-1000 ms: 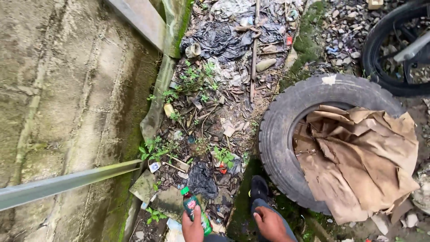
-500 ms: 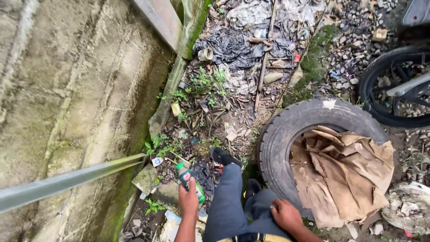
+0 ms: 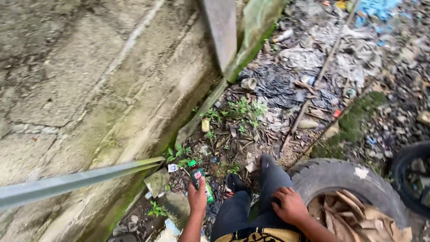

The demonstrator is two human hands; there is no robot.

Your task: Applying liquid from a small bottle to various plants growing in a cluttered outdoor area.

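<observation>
The left hand wraps around the middle of a green bottle, so only the cap end and a bit of the bottom show. The left arm is cut off by the bottom edge. The right hand lies on the dark trouser leg, and its arm runs off the bottom too. One dark shoe peeks out; the other foot is hidden by the leg. The big tyre is cut by the bottom edge, and brown cardboard hides its middle. Another black wheel is cut off at the right edge. The grey metal bar runs off the left edge. The far rubbish at the top is blurry.
</observation>
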